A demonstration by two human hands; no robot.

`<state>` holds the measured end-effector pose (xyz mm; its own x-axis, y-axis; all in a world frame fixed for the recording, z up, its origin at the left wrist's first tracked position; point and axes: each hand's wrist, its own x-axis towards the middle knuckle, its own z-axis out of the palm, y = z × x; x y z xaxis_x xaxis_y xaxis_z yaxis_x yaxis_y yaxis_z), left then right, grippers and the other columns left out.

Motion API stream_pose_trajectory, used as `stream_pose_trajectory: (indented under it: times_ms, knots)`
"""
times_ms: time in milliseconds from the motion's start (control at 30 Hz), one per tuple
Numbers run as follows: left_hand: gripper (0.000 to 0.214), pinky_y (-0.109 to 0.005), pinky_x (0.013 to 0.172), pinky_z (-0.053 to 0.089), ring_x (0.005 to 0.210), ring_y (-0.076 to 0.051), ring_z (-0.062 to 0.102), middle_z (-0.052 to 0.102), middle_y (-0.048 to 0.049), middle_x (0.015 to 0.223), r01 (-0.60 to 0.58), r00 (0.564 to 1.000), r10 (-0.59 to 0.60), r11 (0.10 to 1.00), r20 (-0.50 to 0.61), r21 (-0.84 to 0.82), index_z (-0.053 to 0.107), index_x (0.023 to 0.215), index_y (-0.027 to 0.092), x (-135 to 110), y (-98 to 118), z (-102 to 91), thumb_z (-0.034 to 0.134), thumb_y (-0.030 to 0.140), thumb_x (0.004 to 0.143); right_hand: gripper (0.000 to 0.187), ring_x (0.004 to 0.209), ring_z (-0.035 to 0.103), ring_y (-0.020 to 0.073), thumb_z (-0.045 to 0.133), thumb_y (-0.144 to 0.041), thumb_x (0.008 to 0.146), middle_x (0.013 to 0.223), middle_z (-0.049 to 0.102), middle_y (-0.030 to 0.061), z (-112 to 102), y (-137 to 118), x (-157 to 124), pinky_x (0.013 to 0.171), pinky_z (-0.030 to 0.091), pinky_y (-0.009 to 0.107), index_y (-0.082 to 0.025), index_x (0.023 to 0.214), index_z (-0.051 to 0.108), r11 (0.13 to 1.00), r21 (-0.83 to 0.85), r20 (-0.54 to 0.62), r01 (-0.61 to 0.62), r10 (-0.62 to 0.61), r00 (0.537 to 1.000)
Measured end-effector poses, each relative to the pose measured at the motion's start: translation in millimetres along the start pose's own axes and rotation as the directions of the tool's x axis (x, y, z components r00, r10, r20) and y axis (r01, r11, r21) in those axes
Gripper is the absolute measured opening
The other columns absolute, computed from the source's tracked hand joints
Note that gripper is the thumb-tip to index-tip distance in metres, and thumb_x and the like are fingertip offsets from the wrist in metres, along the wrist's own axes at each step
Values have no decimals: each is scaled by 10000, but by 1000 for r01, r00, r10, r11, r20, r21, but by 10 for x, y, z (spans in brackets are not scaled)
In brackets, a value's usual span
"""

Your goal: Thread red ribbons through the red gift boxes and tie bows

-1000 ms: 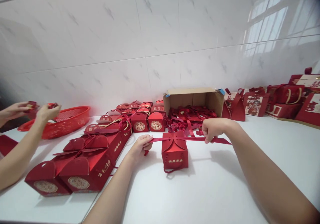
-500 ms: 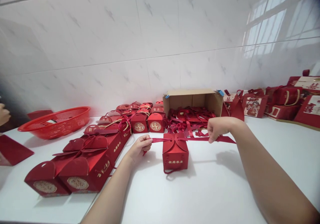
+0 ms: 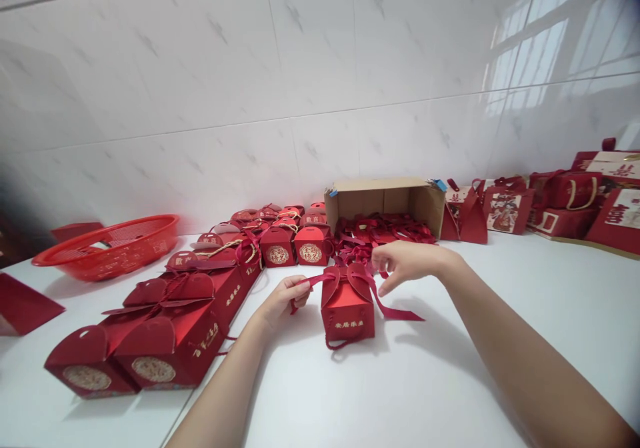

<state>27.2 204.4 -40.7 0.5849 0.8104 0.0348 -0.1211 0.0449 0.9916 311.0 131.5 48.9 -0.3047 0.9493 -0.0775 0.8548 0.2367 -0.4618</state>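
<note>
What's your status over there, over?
Left hand pinching ribbon end. Right hand at box top, grip unclear. Other boxes close on left, not touching.

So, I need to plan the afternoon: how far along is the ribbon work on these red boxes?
Done: the row of closed boxes on the left already carries ribbons. In hand: the left hand pinches one end of the ribbon threaded through the small red box, the right hand is at the other length; no bow yet. Left: a heap of loose ribbons spills from the cardboard carton.
</note>
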Motion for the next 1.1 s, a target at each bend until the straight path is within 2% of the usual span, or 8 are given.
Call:
stream_pose_trajectory:
  times_ms: [133, 200, 433, 600, 767, 900, 1000, 1100]
  knots:
    - [353, -213, 469, 192, 459, -57, 335, 398, 47, 479, -12, 1000, 12, 1000, -17, 8, 498, 569, 135, -1, -13, -1, 731, 397, 606, 394, 804, 591, 179, 696, -516, 606, 907, 632, 24, 91, -115, 84, 617, 439, 244, -212, 804, 544, 981, 81, 35, 175, -178, 983]
    - [345, -209, 473, 214, 468, -61, 354, 414, 41, 491, -22, 999, 22, 1000, -28, 9, 501, 560, 135, -7, -8, 4, 728, 391, 608, 362, 793, 589, 168, 664, -514, 654, 899, 633, 22, 103, -138, 98, 616, 439, 241, -210, 799, 533, 972, 110, 47, 209, -216, 975]
    - [343, -214, 497, 274, 485, -71, 391, 452, 22, 508, -56, 997, 56, 998, -49, 7, 579, 592, 116, -9, 13, 6, 676, 439, 653, 424, 695, 570, 145, 674, -560, 624, 822, 635, 18, 156, -206, 110, 532, 404, 224, -196, 791, 537, 970, 155, 13, 189, -194, 981]
    - [279, -200, 491, 277, 490, -62, 390, 478, 31, 515, -75, 995, 75, 997, -66, 14, 536, 593, 136, -15, 39, 35, 686, 360, 665, 213, 672, 560, 129, 597, -393, 745, 786, 632, 15, 187, -260, 122, 542, 396, 223, -183, 722, 569, 960, 104, -12, 261, -261, 965]
    - [238, -174, 494, 311, 523, -62, 426, 497, 42, 533, -128, 982, 136, 989, -133, 68, 505, 621, 149, -45, 98, 81, 707, 274, 637, 109, 694, 574, 141, 499, -284, 811, 786, 633, 25, 158, -264, 88, 586, 416, 238, -188, 809, 552, 967, 146, -141, 209, -189, 972]
    - [263, -161, 418, 290, 485, -60, 396, 470, 54, 521, -140, 968, 155, 986, -196, 88, 474, 617, 161, -58, 114, 83, 700, 293, 648, 133, 648, 539, 132, 406, -246, 849, 775, 616, 19, 156, -311, 46, 558, 392, 242, -207, 910, 518, 977, 116, -177, 177, -155, 972]
    - [273, -150, 379, 266, 465, -56, 383, 465, 56, 516, -129, 967, 141, 989, -210, 72, 465, 618, 163, -58, 118, 78, 703, 295, 644, 122, 668, 528, 133, 457, -300, 833, 847, 610, 27, 156, -333, 27, 557, 383, 239, -210, 897, 509, 977, 70, -186, 202, -187, 965]
    - [287, -124, 388, 267, 434, -23, 326, 388, 83, 467, -188, 957, 191, 982, -217, 33, 466, 600, 148, -53, 123, 74, 725, 267, 620, 134, 713, 536, 140, 555, -306, 772, 877, 606, 30, 147, -315, 31, 586, 388, 239, -201, 852, 528, 971, 27, -201, 239, -229, 953]
